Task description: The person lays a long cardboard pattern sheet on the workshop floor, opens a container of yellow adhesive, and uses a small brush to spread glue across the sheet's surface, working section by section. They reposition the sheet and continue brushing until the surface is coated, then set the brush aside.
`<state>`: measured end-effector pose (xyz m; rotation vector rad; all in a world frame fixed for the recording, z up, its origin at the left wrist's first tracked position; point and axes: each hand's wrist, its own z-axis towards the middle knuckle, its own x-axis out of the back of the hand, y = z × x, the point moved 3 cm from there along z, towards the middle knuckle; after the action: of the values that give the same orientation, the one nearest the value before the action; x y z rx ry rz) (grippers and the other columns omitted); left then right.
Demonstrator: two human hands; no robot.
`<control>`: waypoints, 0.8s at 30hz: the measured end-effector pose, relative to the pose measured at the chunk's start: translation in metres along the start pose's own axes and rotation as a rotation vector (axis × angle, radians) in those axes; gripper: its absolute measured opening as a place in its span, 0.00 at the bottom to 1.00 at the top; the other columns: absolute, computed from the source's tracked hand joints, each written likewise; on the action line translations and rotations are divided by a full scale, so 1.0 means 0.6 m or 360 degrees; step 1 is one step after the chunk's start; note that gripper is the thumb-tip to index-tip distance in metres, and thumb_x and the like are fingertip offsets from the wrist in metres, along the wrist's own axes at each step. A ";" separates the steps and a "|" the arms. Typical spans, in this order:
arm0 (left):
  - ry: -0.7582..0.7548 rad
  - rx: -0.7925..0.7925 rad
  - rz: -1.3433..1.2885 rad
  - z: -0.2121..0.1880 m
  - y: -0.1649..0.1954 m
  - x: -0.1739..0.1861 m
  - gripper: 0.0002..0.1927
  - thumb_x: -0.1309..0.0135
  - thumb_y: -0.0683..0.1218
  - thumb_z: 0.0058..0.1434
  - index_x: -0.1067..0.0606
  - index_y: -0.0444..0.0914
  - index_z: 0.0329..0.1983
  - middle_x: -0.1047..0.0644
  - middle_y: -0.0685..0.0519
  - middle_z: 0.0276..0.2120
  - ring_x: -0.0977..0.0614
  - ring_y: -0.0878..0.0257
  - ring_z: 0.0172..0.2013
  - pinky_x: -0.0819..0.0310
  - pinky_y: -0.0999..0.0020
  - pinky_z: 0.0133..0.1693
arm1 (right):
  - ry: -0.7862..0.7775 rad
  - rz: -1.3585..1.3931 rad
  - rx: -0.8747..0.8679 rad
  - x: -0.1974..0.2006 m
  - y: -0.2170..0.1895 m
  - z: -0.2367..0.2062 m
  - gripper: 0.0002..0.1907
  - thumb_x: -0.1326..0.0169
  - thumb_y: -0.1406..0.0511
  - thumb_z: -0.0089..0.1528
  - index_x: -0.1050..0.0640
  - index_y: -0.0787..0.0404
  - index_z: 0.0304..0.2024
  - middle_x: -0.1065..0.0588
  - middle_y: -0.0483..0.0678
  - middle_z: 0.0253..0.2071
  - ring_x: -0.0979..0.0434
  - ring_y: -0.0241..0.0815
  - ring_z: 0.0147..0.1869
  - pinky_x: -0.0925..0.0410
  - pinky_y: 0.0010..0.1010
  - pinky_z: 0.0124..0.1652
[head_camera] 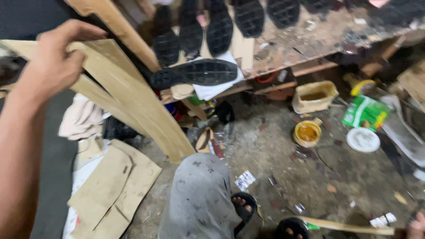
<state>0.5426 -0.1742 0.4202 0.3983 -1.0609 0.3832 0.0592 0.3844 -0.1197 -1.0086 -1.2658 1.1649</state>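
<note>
The left hand has its grip closed on the upper edge of a long tan board, fingers curled over the top and thumb behind. The board runs from that hand down and right, its lower end near a grey-trousered knee. A second board leans just behind it against the tabletop. Only the tip of the right hand shows at the near right corner, beside the end of a wooden stick lying on the floor; whether it is open or closed cannot be told.

A black sole lies at the tabletop's near edge, touching the boards, with more soles in a row beyond it. On the floor lie flat cardboard sheets at near left and an open glue tin with a white lid to the right.

The board looks mid-lift, held by one hand only. Moving it on would call for steadying its free lower end clear of the knee and sole.
</note>
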 end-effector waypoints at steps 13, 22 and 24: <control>-0.1093 -0.0812 -0.0982 -0.059 0.303 -0.246 0.28 0.46 0.37 0.52 0.27 0.35 0.59 0.22 0.46 0.49 0.22 0.49 0.53 0.27 0.58 0.56 | -0.1197 -0.1148 0.0822 -0.138 -0.415 0.073 0.13 0.45 0.65 0.64 0.17 0.57 0.51 0.23 0.56 0.40 0.21 0.51 0.36 0.29 0.39 0.39; -0.2208 0.0078 -0.1547 -0.031 0.450 -0.807 0.23 0.56 0.41 0.62 0.26 0.35 0.60 0.19 0.46 0.40 0.17 0.57 0.36 0.22 0.58 0.40 | -0.1629 -0.1417 0.0558 -0.372 -0.360 0.207 0.12 0.46 0.71 0.60 0.18 0.62 0.46 0.20 0.55 0.32 0.18 0.49 0.34 0.27 0.42 0.36; -0.2068 0.0517 -0.1949 -0.023 0.458 -0.867 0.22 0.56 0.43 0.65 0.29 0.32 0.61 0.22 0.46 0.43 0.18 0.56 0.40 0.21 0.57 0.42 | -0.1500 -0.1217 0.0561 -0.394 -0.343 0.190 0.10 0.44 0.68 0.63 0.17 0.62 0.46 0.20 0.54 0.33 0.19 0.43 0.32 0.28 0.38 0.34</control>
<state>0.1928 0.0128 -0.0146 1.5932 -1.7246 -0.9670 -0.0263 0.1119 0.0527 0.3796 -1.8315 1.1798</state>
